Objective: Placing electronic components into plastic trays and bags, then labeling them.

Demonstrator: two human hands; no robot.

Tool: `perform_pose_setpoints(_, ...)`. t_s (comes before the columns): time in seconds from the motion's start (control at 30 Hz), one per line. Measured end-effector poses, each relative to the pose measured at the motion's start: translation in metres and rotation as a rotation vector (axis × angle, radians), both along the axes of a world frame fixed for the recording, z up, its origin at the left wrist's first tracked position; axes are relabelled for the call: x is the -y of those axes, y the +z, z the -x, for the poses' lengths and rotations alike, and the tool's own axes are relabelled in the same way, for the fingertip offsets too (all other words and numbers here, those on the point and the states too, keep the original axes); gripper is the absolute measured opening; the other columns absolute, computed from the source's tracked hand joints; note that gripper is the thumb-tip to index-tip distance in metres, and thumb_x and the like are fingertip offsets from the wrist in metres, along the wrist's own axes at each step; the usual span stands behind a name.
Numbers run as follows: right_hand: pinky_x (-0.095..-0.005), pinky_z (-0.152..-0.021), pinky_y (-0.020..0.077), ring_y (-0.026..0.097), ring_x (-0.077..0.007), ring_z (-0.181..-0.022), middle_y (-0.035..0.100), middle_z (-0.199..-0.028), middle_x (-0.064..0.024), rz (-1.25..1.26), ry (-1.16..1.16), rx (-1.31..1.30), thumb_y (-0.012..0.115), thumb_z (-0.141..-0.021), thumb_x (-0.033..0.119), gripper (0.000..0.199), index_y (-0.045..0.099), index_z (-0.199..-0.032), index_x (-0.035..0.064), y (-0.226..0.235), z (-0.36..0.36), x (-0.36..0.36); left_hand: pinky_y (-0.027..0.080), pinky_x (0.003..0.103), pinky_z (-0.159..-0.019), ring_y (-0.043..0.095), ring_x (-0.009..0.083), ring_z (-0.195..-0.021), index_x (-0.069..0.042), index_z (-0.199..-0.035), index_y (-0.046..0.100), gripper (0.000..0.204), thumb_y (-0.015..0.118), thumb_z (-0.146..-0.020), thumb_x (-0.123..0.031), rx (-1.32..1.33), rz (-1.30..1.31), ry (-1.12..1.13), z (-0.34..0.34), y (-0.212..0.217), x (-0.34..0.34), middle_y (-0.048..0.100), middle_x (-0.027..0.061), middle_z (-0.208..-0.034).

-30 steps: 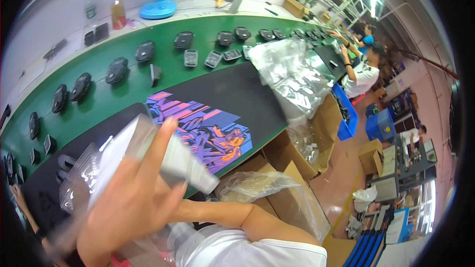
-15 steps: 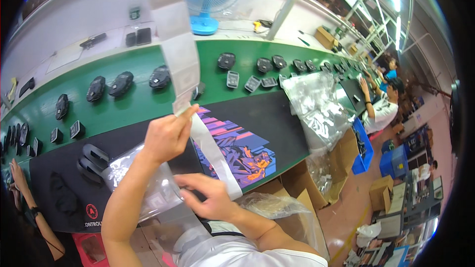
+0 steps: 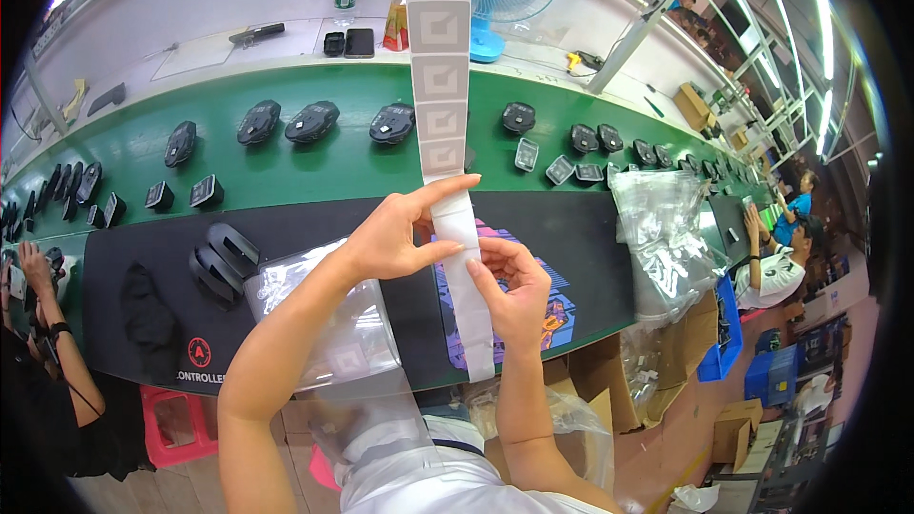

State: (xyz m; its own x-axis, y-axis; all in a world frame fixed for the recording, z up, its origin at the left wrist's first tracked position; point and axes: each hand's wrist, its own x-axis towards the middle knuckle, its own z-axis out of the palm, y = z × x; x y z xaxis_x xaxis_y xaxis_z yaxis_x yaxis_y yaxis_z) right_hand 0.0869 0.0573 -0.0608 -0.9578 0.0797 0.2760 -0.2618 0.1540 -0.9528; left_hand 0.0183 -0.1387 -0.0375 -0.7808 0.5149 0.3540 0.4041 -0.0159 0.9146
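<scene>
A long strip of stickers (image 3: 440, 76), pale backing with grey square emblems, runs from the top edge down past my hands. Its lower, bare part hangs over the printed mat. My left hand (image 3: 395, 238) grips the strip from the left, index finger stretched across it and thumb lower down. At the strip's right edge, my right hand (image 3: 516, 290) pinches it with thumb and bent fingers; the exact contact is partly hidden. Below my left forearm lies a clear plastic bag (image 3: 367, 324) bearing one square sticker (image 3: 347, 360) near its lower edge.
A black desk mat (image 3: 590, 257) covers the near bench. Black curved parts (image 3: 224, 262) and a black cloth (image 3: 148, 314) lie left. Dark devices (image 3: 312, 122) line the green surface (image 3: 286, 171). Clear bags (image 3: 666, 238) overhang a cardboard box (image 3: 657, 371) right. Other people sit at both sides.
My right hand has moved up from the plastic bag to the strip. The strip now hangs straighter, with its emblems facing me. The whole view has shifted.
</scene>
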Motion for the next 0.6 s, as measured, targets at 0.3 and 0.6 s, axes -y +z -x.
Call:
perform_pose_setpoints(0.3, -0.0247, -0.076, 0.0512, 0.064, -0.0092, -0.084, 0.07, -0.097, -0.0058, 0.168, 0.023, -0.064, 0.073, -0.087, -0.001, 0.014, 0.066, -0.099, -0.0023, -0.012, -0.001, 0.009, 0.049, 0.035, -0.102, 0.065, 0.0202, -0.114, -0.003, -0.14, 0.054, 0.057, 0.069, -0.086, 0.001, 0.213, -0.154, -0.197, 0.0, 0.002, 0.003, 0.071, 0.0143, -0.118)
perform_pose_setpoints(0.6, -0.0247, -0.063, 0.0438, 0.061, -0.0144, -0.072, 0.067, -0.097, -0.0093, -0.29, -0.229, -0.504, 0.08, -0.075, 0.002, 0.025, 0.067, -0.096, 0.004, 0.026, -0.008, 0.007, 0.054, 0.032, -0.093, 0.067, 0.0148, -0.106, -0.001, -0.129, 0.064, 0.038, 0.064, -0.091, 0.004, 0.201, -0.02, -0.172, -0.001, 0.001, 0.003, 0.073, 0.0114, -0.115)
